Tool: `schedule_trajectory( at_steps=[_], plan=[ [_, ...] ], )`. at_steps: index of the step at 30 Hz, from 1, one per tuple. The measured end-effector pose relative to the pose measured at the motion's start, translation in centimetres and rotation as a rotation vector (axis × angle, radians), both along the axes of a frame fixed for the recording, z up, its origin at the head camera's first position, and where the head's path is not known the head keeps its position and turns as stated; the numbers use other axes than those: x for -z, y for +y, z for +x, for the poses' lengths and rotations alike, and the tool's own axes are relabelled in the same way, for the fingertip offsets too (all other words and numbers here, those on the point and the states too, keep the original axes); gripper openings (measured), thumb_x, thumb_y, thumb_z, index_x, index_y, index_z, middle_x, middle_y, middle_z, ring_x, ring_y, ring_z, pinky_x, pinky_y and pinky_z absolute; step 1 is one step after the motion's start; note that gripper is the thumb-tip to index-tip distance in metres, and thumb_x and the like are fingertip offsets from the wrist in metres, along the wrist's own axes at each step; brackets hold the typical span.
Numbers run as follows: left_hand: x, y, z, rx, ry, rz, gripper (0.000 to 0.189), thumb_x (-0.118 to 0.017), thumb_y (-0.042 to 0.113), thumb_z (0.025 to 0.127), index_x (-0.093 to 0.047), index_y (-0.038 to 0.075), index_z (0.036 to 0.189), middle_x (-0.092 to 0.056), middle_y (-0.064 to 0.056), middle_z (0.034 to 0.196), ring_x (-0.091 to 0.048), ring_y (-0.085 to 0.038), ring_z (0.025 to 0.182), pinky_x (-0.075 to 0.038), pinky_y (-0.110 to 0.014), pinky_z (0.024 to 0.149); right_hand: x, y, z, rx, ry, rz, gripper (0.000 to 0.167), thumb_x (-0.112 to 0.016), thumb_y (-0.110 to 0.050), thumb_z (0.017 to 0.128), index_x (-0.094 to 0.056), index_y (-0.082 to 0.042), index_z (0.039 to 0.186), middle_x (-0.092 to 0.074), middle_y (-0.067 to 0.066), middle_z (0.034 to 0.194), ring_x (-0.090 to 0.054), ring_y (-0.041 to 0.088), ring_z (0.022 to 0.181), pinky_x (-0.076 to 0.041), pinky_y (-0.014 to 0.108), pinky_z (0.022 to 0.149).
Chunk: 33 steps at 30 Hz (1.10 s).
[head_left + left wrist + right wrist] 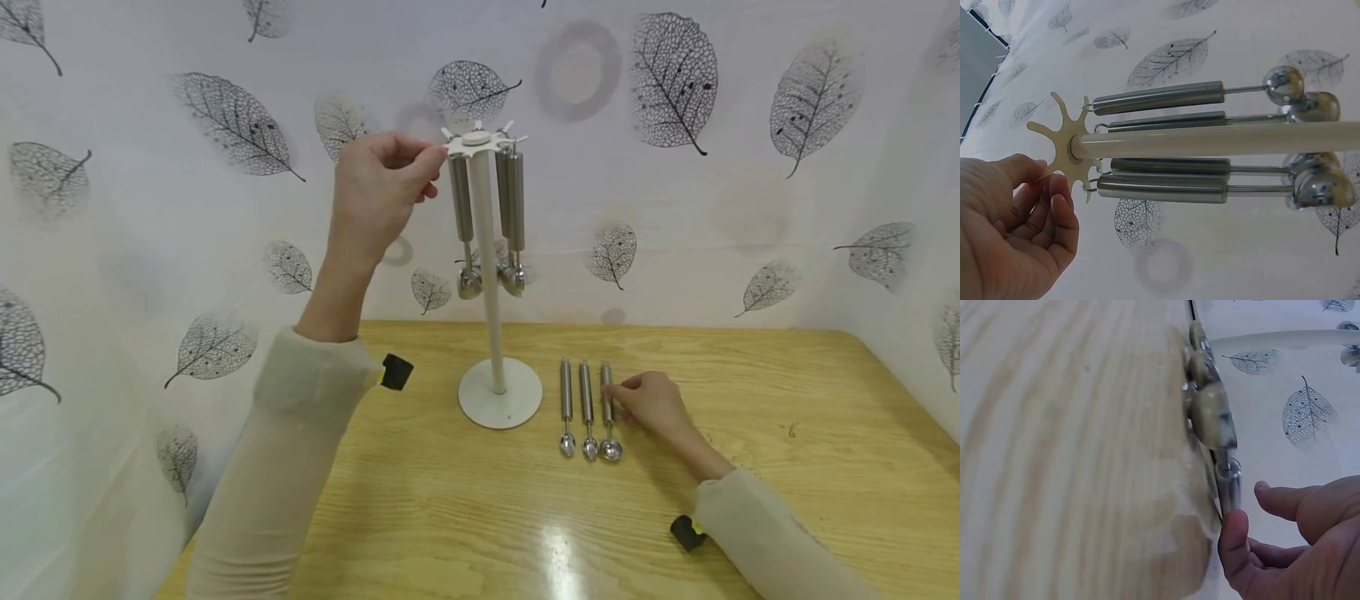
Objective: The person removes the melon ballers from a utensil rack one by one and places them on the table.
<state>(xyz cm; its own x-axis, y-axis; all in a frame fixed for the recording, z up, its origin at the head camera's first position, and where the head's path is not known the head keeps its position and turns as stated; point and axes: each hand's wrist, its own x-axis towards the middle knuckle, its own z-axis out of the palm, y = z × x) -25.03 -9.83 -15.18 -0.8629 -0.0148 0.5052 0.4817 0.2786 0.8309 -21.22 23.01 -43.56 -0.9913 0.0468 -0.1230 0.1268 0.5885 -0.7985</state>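
Observation:
My left hand (382, 187) is at the top of a white rotating utensil rack (487, 267), pinching one prong of its star-shaped hook plate (1063, 140) between thumb and forefinger. Several steel scoops (1160, 189) hang from the other hooks, bowls downward. On the table lie three more metal scoops, side by side: a left one (567, 400), a middle one (587, 400) and a right one (608, 417) with a rounder bowl. My right hand (652, 404) is at the right scoop's handle; in the right wrist view a fingertip meets it while the thumb stands apart.
The rack's round white base (480, 408) stands on the wooden table (450, 500), left of the lying scoops. Behind it hangs a pale leaf-patterned curtain (675, 208), which also runs along both sides.

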Motion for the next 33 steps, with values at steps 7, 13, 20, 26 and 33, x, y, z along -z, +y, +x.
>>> schedule_trajectory(
  at_steps=[7,13,20,26,33],
  plan=[
    [0.0,0.0,0.0,0.001,0.006,0.006,0.017,-0.074,0.015,0.098,-0.076,-0.002,0.102,-0.071,-0.005,0.082,-0.067,-0.013,0.068,-0.056,-0.021,0.069,-2.2,0.8,0.3,-0.031,-0.006,-0.042,0.054,-0.06,-0.033,0.107,-0.059,0.015,0.132,-0.071,0.022,0.098,-0.07,0.026,0.079,-0.062,0.038,0.071],
    [0.0,0.1,0.0,-0.005,-0.001,0.004,0.018,-0.074,0.015,0.098,-0.076,-0.002,0.104,-0.07,-0.003,0.081,-0.067,-0.013,0.069,-0.056,-0.022,0.071,-4.7,0.8,0.5,-0.04,0.039,-0.094,0.057,-0.059,-0.037,0.107,-0.056,0.011,0.138,-0.069,0.023,0.107,-0.071,0.032,0.085,-0.059,0.05,0.089],
    [-0.1,0.1,0.0,-0.032,-0.012,-0.033,0.021,-0.074,0.018,0.098,-0.076,-0.001,0.108,-0.072,-0.005,0.088,-0.068,-0.013,0.073,-0.058,-0.023,0.075,-7.5,0.1,0.3,-0.039,0.116,-0.119,0.055,-0.059,-0.039,0.107,-0.059,0.008,0.136,-0.071,0.013,0.097,-0.068,0.017,0.078,-0.06,0.035,0.08],
    [-0.2,0.1,-0.3,-0.039,-0.014,-0.038,0.021,-0.073,0.016,0.099,-0.076,-0.002,0.109,-0.073,-0.005,0.09,-0.067,-0.012,0.073,-0.058,-0.023,0.075,-9.4,-0.8,0.4,-0.052,0.19,-0.137,0.055,-0.06,-0.041,0.106,-0.061,0.005,0.137,-0.071,0.016,0.105,-0.069,0.017,0.078,-0.058,0.025,0.074],
    [0.0,-0.1,-0.6,-0.045,0.005,-0.017,0.02,-0.073,0.016,0.099,-0.077,-0.001,0.108,-0.072,-0.001,0.084,-0.066,-0.011,0.07,-0.057,-0.022,0.073,-10.9,-1.5,0.3,-0.059,0.257,-0.166,0.049,-0.06,-0.036,0.107,-0.063,0.004,0.135,-0.07,0.015,0.108,-0.068,0.014,0.077,-0.058,0.023,0.074]
  ],
)
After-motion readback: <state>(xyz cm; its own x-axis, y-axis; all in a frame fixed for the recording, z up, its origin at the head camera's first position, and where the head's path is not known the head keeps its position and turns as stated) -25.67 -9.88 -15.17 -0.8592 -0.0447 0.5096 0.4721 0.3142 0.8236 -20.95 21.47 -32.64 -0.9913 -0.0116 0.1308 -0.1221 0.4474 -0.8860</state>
